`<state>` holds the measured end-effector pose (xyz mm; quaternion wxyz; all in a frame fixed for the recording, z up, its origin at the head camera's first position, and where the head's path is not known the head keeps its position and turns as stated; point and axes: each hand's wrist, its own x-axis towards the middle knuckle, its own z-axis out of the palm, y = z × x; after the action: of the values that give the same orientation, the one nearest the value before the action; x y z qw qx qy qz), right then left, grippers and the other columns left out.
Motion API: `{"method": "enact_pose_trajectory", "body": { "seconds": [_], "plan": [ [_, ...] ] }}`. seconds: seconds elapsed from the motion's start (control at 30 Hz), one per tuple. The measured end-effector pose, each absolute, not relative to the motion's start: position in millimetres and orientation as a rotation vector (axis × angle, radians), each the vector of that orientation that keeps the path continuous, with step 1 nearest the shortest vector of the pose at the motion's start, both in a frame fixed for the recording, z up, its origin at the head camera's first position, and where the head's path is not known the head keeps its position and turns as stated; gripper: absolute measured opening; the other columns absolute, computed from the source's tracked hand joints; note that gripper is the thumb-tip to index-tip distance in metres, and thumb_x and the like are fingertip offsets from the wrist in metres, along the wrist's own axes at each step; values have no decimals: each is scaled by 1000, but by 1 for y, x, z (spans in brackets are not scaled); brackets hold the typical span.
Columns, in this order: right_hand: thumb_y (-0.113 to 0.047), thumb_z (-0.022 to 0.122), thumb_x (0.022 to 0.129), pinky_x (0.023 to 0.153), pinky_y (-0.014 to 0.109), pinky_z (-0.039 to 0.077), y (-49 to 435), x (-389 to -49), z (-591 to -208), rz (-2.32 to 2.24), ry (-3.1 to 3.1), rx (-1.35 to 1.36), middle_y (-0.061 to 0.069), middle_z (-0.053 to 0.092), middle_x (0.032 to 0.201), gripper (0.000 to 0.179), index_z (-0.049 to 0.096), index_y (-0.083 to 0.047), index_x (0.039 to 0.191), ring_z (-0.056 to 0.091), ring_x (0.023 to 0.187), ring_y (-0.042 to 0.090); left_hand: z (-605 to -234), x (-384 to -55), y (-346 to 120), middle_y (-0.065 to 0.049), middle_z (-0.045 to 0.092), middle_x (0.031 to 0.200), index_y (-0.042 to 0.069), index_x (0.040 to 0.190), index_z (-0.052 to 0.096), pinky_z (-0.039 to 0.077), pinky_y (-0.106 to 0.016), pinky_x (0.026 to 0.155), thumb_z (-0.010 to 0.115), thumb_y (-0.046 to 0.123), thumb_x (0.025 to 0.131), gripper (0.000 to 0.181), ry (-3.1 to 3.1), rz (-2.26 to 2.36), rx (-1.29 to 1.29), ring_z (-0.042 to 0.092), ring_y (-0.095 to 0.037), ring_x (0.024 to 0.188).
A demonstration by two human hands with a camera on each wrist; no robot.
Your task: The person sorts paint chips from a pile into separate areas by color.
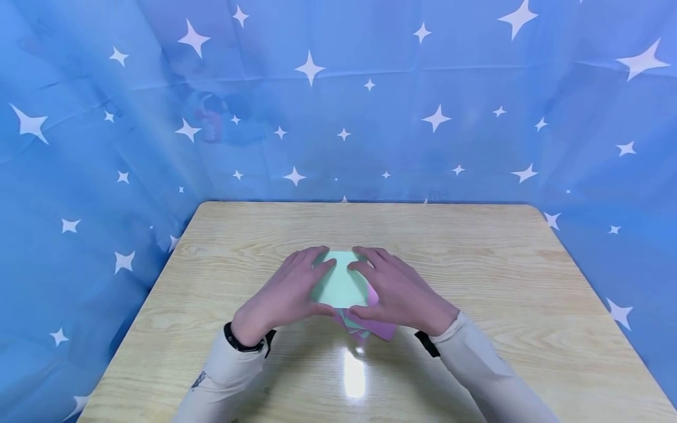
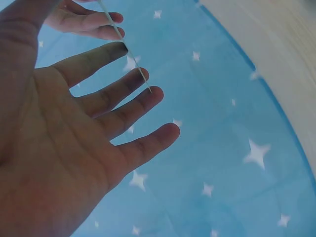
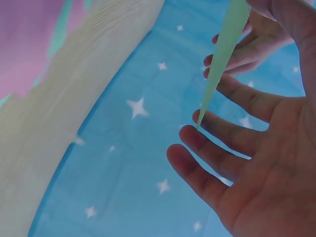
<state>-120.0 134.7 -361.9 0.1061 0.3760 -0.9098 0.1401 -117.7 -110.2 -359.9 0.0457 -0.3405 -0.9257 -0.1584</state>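
Observation:
A mint-green square sheet of paper is held up between the two hands, above a loose pile of papers. My left hand pinches its left side, with the thumb at the near edge and fingertips along the side and far edge. On the opposite side, my right hand holds the sheet in the same way. Seen nearly edge-on in the right wrist view, the green sheet looks thin. In the left wrist view it shows as a narrow line against the fingertips.
Purple and green papers lie fanned out beneath the held sheet, partly hidden by it and the right hand. They rest on a wood-grain table. A blue curtain with white stars stands behind and at both sides of the table.

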Motion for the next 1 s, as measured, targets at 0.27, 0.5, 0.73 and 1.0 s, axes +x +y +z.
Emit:
{"method": "enact_pose_trajectory", "body": {
  "seconds": [0.27,0.5,0.73,1.0],
  "plan": [
    [-59,71,77,98,42,48,85,-135,-354,307,-2717,1192,8,47,145,62,62,-20,125,48,128,25,-357,-113,-154,-15,43,146,8,139,53,37,-54,107,87,46,67,88,-2853,-517,-893,41,-34,133],
    [-65,64,80,100,44,47,44,-144,-370,93,-2769,1256,7,45,147,68,56,-21,132,47,130,26,-371,-112,-185,-18,43,145,6,136,55,39,-54,105,89,39,66,85,-2913,-489,-822,41,-35,133],
    [-68,64,78,93,41,51,13,-147,-396,-58,-2827,1284,5,50,140,71,57,-21,131,53,122,25,-396,-111,-202,-22,46,141,5,132,58,41,-55,101,91,32,65,79,-2977,-511,-795,45,-39,129],
    [-71,64,77,87,38,52,-14,-147,-415,-193,-2910,1314,4,54,134,74,56,-19,130,57,115,24,-422,-111,-217,-24,46,140,4,129,60,42,-54,101,91,30,64,77,-3029,-529,-795,46,-40,128]
  ]
}}
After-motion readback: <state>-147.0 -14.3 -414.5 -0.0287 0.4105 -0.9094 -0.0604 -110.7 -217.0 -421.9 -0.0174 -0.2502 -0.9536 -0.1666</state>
